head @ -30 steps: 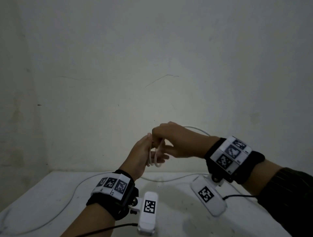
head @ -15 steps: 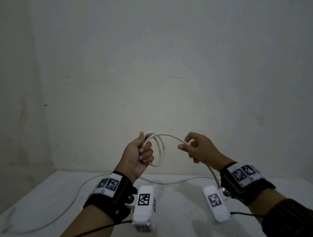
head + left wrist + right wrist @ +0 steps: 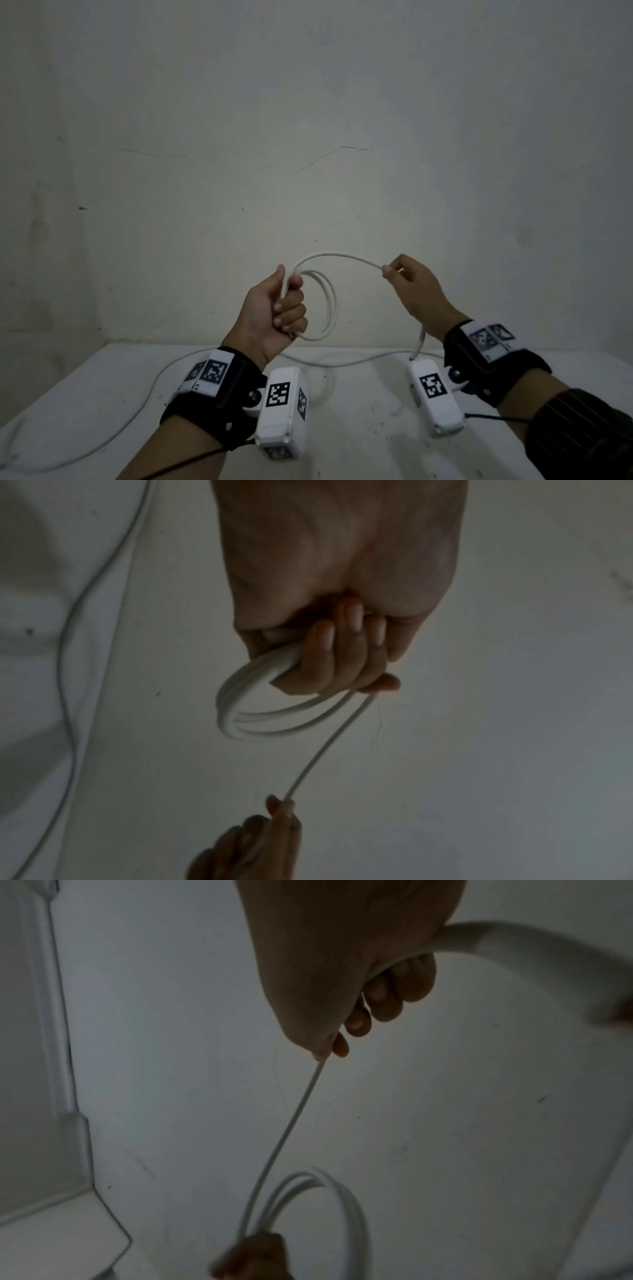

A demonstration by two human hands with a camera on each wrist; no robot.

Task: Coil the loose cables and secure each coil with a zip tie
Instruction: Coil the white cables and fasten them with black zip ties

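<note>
Two hands are raised above the table (image 3: 102,394), both on the same white cable (image 3: 337,257); the left hand (image 3: 270,315) is a closed fist, fingers curled round a small coil (image 3: 327,308) of a few loops that hangs out to the right of the fist; the right hand (image 3: 416,291) pinches the cable between thumb and fingertip, its other fingers loosely curled, a little apart from the left. Between them the cable arches up and over from the top of the fist to the pinch; past the right hand it drops beside the wrist and runs on along the table, trailing off to the left in a long slack curve. From the left wrist view the loops (image 3: 260,712) sit bunched under the knuckles, with one strand leading away to the other hand's fingers (image 3: 281,813). Each wrist wears a black band (image 3: 219,404) with a white camera block (image 3: 282,411).
</note>
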